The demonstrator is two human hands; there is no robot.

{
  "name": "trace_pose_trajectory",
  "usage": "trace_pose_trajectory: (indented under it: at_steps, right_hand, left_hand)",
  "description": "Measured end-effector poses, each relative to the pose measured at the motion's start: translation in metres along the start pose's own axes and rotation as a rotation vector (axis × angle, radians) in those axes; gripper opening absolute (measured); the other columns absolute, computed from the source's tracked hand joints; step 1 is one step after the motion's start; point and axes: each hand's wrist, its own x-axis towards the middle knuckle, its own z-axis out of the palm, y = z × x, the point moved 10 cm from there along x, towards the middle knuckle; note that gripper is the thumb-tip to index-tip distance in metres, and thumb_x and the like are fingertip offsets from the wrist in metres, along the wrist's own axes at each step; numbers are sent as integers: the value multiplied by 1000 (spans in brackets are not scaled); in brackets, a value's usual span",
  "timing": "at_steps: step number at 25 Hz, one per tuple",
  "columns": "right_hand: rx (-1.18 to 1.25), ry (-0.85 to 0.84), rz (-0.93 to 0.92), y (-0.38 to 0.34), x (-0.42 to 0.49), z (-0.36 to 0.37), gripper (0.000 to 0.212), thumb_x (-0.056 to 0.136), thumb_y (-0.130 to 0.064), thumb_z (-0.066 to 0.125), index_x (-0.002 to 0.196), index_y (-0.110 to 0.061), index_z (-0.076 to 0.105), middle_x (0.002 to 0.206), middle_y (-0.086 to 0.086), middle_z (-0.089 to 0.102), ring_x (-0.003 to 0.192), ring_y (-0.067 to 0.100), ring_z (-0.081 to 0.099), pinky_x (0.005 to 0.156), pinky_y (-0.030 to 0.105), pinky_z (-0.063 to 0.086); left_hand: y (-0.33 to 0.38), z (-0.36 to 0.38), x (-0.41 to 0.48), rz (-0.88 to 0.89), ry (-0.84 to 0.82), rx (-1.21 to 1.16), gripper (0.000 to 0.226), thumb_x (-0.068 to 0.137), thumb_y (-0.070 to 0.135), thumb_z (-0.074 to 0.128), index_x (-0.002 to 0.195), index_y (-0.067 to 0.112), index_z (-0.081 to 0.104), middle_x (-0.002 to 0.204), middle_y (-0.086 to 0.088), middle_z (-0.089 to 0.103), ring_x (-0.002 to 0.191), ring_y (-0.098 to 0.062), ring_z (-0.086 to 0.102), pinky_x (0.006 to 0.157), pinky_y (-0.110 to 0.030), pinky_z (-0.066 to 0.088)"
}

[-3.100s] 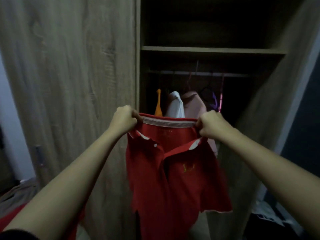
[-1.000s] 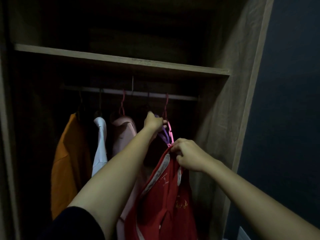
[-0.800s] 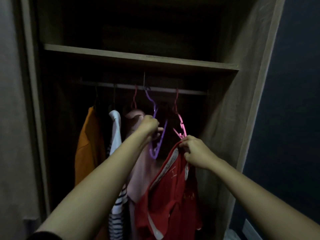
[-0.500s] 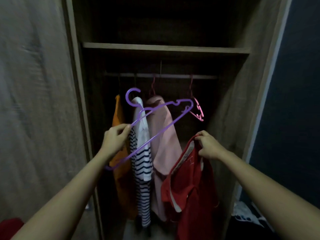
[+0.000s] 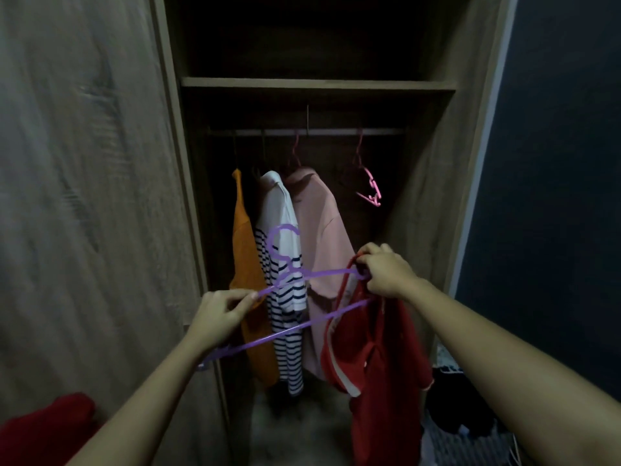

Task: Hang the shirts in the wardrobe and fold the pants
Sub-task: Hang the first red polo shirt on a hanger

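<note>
Red polo shirt point(image 5: 379, 358) hanging step: right hand point(image 5: 386, 274) grips collar, left hand point(image 5: 218, 317) pinches purple hanger point(image 5: 295, 304); next, insert hanger's 3 o'clock arm into collar.

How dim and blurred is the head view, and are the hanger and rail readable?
Head view: dim overall, upper shelf nearly black; wide-angle bending at the wardrobe edges; door grain smeared. The purple hanger reads clearly, the rail only faintly. The red shirt is dark but distinct.
</note>
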Motion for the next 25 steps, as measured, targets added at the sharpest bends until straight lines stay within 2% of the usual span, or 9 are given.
trace_pose_trajectory:
  at_steps: [3, 6, 9, 12, 16, 19, 22, 23, 25]
  right_hand:
    - [-32, 76, -161, -60, -16, -16, 50, 75, -19, 58, 125, -22, 56, 127, 2, 47, 114, 27, 41, 93, 37, 40]
    - [87, 132, -299, -73, -30, -41, 52, 77, -44, 49, 128, -35, 47, 122, -7, 57, 109, 22, 46, 92, 39, 34]
    - [-128, 311, -374, -55, -38, -68, 57, 82, -67, 21, 113, -30, 52, 97, 0, 69, 94, 26, 61, 77, 37, 41]
    - [-221, 459, -423, -60, -42, -83, 63, 83, -66, 17, 90, -17, 57, 80, 5, 68, 76, 32, 66, 52, 32, 40]
    - [-124, 572, -397, -59, -40, -101, 59, 82, -66, 19, 88, -18, 54, 83, 3, 67, 79, 31, 65, 53, 30, 36]
    - [59, 635, -384, -58, -47, -120, 46, 87, -62, 31, 87, -22, 53, 82, 3, 67, 80, 30, 64, 55, 29, 33]
    - [218, 697, -345, -38, -53, -135, 33, 88, -57, 39, 85, -25, 47, 72, 4, 64, 76, 30, 63, 57, 29, 35]
    - [262, 707, -306, -23, -55, -136, 36, 87, -58, 39, 83, -23, 48, 69, 5, 63, 73, 29, 62, 56, 30, 37]
    - [367, 686, -207, 19, -56, -126, 46, 84, -61, 36, 77, -21, 58, 60, 4, 60, 62, 23, 59, 56, 33, 42]
  left_hand:
    - [37, 34, -14, 132, 9, 31, 47, 86, 47, 45, 91, 13, 76, 87, 2, 75, 82, -3, 66, 70, -13, 43]
    - [45, 23, -18, 156, 168, -72, 43, 86, 39, 45, 86, 8, 75, 81, -2, 75, 81, 4, 60, 66, -4, 38]
    - [55, 3, -13, 209, 255, -139, 39, 87, 35, 48, 86, 7, 74, 83, -3, 74, 81, 4, 60, 67, -4, 39]
    - [66, -12, -12, 189, 430, 21, 28, 89, 32, 53, 101, 13, 70, 102, -4, 69, 94, -14, 62, 79, -17, 36]
    - [85, -3, -56, 221, 702, 102, 18, 84, 29, 57, 100, 20, 57, 103, -3, 41, 94, -20, 44, 82, -32, 34]
    - [58, 80, -58, 27, 246, 174, 23, 79, 38, 58, 97, 27, 66, 117, 0, 38, 108, -21, 40, 86, -41, 39]
    - [7, 125, -45, -329, -190, -136, 72, 57, 53, 61, 123, 27, 57, 127, -8, 38, 121, -23, 41, 102, -31, 33]
    - [2, 125, -38, -345, -242, -288, 81, 50, 50, 61, 126, 24, 54, 122, -9, 44, 114, -16, 48, 99, -24, 35]
    - [3, 115, -23, -318, -372, -471, 67, 56, 22, 66, 122, 18, 55, 98, -2, 62, 79, 1, 57, 75, -12, 44]
